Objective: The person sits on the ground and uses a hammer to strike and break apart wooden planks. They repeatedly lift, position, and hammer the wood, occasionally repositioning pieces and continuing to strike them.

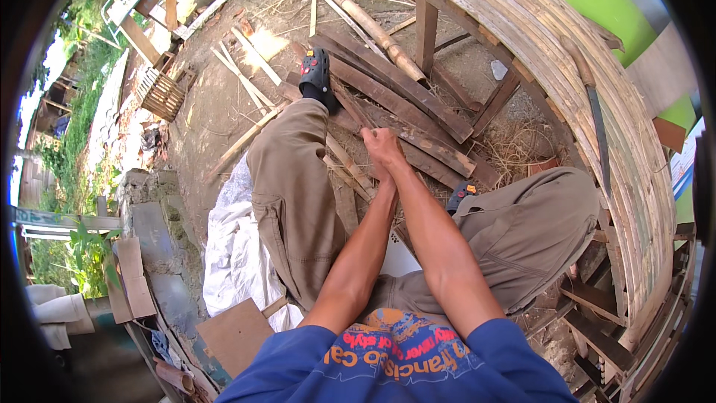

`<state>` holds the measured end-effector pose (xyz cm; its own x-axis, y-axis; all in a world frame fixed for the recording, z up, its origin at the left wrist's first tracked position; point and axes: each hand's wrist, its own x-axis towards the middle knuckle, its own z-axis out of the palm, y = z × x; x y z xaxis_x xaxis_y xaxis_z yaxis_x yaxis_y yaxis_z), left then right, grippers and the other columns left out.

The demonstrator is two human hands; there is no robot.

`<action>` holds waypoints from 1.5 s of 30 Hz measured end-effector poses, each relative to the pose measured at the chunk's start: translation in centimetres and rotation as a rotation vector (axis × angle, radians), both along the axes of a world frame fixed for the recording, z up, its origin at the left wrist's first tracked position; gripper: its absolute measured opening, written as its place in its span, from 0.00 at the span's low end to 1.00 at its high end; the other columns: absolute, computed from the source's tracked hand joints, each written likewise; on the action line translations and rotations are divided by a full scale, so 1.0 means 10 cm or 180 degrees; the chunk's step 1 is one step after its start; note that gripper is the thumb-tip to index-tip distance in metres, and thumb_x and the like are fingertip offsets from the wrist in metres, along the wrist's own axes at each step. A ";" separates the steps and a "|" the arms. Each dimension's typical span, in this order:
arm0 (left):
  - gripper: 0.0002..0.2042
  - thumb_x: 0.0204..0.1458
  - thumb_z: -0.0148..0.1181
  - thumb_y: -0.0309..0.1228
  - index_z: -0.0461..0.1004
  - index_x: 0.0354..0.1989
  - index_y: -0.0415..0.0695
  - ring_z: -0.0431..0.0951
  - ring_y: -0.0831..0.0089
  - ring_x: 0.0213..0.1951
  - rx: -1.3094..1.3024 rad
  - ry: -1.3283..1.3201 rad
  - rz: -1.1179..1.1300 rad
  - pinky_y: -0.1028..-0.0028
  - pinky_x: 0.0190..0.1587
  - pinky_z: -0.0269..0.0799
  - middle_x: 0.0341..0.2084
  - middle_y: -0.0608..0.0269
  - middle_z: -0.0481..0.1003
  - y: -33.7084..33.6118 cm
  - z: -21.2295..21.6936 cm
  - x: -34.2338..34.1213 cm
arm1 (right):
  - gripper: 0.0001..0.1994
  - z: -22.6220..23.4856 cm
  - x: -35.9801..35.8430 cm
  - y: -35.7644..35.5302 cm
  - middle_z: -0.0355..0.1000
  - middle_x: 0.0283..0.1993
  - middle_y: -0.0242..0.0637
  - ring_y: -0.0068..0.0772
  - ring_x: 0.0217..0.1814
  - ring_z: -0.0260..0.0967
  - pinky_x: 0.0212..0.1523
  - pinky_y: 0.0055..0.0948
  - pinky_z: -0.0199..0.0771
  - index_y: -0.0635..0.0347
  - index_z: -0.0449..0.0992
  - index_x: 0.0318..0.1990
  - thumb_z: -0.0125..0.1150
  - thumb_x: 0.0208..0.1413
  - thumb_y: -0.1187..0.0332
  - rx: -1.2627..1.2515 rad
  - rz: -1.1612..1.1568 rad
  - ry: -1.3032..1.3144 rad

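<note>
Head view: brown plank (pixel 352 108) just beyond curled right hand (pixel 382 146), left hand (pixel 381 171) mostly hidden, grips unclear.

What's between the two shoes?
Dark planks lie between the left shoe and the right shoe, with the right hand in front of them, in the head view.
</note>
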<state>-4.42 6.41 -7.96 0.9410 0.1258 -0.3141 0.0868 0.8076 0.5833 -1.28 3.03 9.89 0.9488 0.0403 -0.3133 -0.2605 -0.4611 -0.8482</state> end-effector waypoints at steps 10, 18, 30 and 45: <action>0.17 0.66 0.43 0.51 0.68 0.39 0.50 0.72 0.74 0.31 0.0424 0.0281 -0.0160 0.72 0.33 0.70 0.29 0.68 0.71 -0.34 0.55 -0.58 | 0.22 -0.03 -0.44 -0.15 0.68 0.20 0.49 0.42 0.25 0.70 0.31 0.41 0.68 0.67 0.76 0.28 0.53 0.54 0.52 0.0082 -0.0326 -0.0593; 0.18 0.68 0.39 0.51 0.68 0.41 0.50 0.73 0.75 0.37 0.0693 0.0349 -0.0222 0.72 0.41 0.70 0.33 0.69 0.71 -0.48 0.88 -0.64 | 0.15 0.04 -0.76 -0.43 0.74 0.24 0.53 0.52 0.29 0.74 0.33 0.39 0.72 0.66 0.77 0.28 0.54 0.56 0.62 -0.0162 0.0212 -0.1793; 0.23 0.68 0.35 0.56 0.65 0.31 0.53 0.61 0.83 0.30 -0.0197 0.0403 -0.0067 0.76 0.36 0.60 0.26 0.77 0.61 -0.73 0.96 -0.55 | 0.22 0.44 -0.45 -0.78 0.61 0.16 0.24 0.17 0.21 0.55 0.24 0.25 0.56 0.61 0.67 0.15 0.54 0.62 0.63 0.1487 0.0233 0.0193; 0.26 0.70 0.32 0.44 0.72 0.35 0.35 0.70 0.70 0.27 0.2635 -0.1091 -0.0322 0.63 0.34 0.63 0.20 0.56 0.70 -1.12 1.67 -1.25 | 0.14 0.90 -1.53 -1.42 0.67 0.18 0.32 0.22 0.23 0.62 0.27 0.25 0.61 0.70 0.72 0.22 0.59 0.55 0.69 0.0903 -0.0345 -0.0933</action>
<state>-16.93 -4.82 8.77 0.9853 0.0984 0.1400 -0.1510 0.1154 0.9818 -16.55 -11.21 18.94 0.9996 -0.0189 -0.0202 -0.0233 -0.1820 -0.9830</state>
